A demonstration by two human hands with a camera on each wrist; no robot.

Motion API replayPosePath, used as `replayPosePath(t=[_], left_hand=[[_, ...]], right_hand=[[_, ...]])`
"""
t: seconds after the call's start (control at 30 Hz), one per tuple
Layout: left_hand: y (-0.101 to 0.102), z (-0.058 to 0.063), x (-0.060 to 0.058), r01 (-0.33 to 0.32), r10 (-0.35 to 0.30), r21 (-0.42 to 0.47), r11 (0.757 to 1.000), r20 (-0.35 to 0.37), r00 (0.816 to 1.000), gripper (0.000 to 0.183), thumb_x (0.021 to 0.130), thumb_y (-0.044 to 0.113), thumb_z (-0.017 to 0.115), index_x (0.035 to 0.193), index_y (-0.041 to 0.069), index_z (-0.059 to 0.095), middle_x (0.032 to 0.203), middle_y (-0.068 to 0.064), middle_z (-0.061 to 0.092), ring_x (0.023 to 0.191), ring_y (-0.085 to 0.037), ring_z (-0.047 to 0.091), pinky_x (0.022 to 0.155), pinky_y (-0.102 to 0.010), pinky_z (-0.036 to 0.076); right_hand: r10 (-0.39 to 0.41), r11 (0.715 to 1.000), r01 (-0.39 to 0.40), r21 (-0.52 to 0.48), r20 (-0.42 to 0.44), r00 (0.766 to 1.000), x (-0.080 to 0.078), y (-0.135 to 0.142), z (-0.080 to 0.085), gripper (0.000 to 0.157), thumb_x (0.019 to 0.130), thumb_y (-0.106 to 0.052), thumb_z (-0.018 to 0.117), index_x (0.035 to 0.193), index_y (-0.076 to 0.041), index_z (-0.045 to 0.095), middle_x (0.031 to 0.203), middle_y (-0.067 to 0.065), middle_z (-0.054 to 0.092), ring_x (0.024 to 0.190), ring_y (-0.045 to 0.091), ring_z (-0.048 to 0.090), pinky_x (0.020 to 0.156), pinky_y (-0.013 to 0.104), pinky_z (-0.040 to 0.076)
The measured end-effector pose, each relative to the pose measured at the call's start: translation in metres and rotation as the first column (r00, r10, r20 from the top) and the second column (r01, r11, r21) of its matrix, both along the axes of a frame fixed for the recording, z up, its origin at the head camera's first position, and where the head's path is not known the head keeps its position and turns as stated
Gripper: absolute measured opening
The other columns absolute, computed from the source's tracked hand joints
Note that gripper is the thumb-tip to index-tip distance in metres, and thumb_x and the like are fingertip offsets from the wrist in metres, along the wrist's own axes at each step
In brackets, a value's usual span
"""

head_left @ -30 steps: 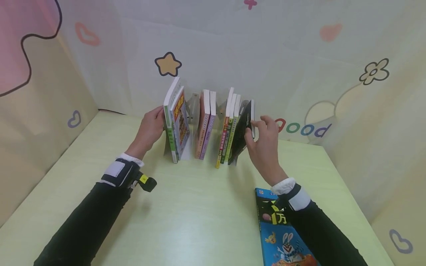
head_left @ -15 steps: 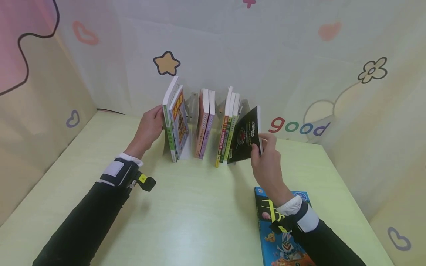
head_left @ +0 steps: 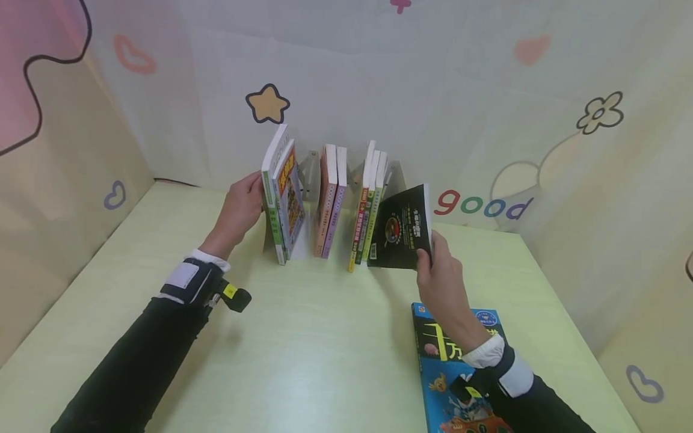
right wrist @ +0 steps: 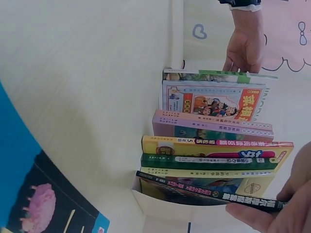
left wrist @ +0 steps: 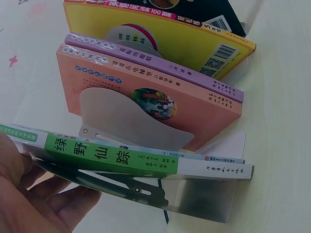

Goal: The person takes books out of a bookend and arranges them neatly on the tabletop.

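Head view: right hand pinches a black book at its fingertips; blue book beneath the wrist. Left wrist: left hand, fingers loose, touches a bookend. Right wrist: upright books stand beyond the right hand.

Head view: wall at 12 o'clock, pale, creased. Printed star at 11, flower at 2, "good" lettering at 3, pink patch at 10. Table at 6, pale, smooth; light reflects at 7.
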State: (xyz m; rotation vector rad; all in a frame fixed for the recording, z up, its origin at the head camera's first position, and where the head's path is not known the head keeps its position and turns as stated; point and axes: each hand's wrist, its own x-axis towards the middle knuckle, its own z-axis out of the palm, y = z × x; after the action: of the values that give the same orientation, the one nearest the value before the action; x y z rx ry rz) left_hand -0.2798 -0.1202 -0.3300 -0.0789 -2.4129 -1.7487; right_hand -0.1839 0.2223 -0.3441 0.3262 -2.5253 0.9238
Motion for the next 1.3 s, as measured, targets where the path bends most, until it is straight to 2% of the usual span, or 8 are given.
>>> replayPosePath(t=[0.2,0.37,0.8,1.13,1.3], left_hand=[[-0.001,0.000,0.000,0.000,0.000,-0.014,1.000,0.011,1.000,0.049,0.104,0.034,0.032,0.147,0.014,0.044,0.129,-0.014,0.055,0.111,-0.026,0.054,0.094,-0.042,0.046],[-0.002,0.001,0.000,-0.004,0.005,-0.032,0.999,0.011,1.000,0.049,0.105,0.035,0.032,0.147,0.014,0.044,0.128,-0.015,0.055,0.109,-0.027,0.054,0.093,-0.042,0.047],[-0.001,0.001,0.000,-0.008,0.008,-0.031,0.999,0.013,1.000,0.048,0.105,0.033,0.033,0.147,0.014,0.045,0.131,-0.015,0.054,0.114,-0.028,0.054,0.094,-0.042,0.047],[-0.002,0.000,0.000,0.000,0.001,-0.022,1.000,0.024,1.000,0.049,0.104,0.036,0.032,0.145,0.013,0.046,0.126,-0.013,0.054,0.113,-0.026,0.053,0.095,-0.043,0.046],[-0.002,0.001,0.001,0.009,-0.008,-0.015,1.000,0.024,1.000,0.049,0.104,0.034,0.032,0.146,0.012,0.045,0.131,-0.014,0.053,0.118,-0.027,0.052,0.095,-0.042,0.046]], right_hand=[[-0.021,1.000,0.020,-0.020,-0.052,0.998,0.002,0.007,-0.004,0.044,0.099,-0.012,0.051,0.140,-0.001,0.039,0.132,0.018,0.055,0.109,0.035,0.061,0.080,0.043,0.052],[-0.035,0.999,0.034,-0.016,-0.098,0.995,0.006,0.013,0.000,0.043,0.099,-0.012,0.051,0.138,-0.001,0.041,0.130,0.017,0.057,0.106,0.034,0.063,0.080,0.043,0.053],[-0.076,0.997,0.073,-0.026,-0.121,0.990,0.025,0.030,0.009,0.042,0.098,-0.010,0.050,0.138,0.001,0.042,0.128,0.017,0.058,0.107,0.035,0.062,0.079,0.043,0.053],[-0.085,0.996,0.082,-0.029,-0.127,0.988,0.031,0.036,0.012,0.041,0.098,-0.009,0.051,0.136,0.001,0.043,0.128,0.017,0.058,0.108,0.035,0.062,0.079,0.044,0.053],[-0.092,0.996,0.089,-0.028,-0.147,0.985,0.034,0.038,0.016,0.040,0.098,-0.010,0.050,0.136,0.001,0.044,0.127,0.016,0.059,0.106,0.035,0.063,0.078,0.043,0.053]])
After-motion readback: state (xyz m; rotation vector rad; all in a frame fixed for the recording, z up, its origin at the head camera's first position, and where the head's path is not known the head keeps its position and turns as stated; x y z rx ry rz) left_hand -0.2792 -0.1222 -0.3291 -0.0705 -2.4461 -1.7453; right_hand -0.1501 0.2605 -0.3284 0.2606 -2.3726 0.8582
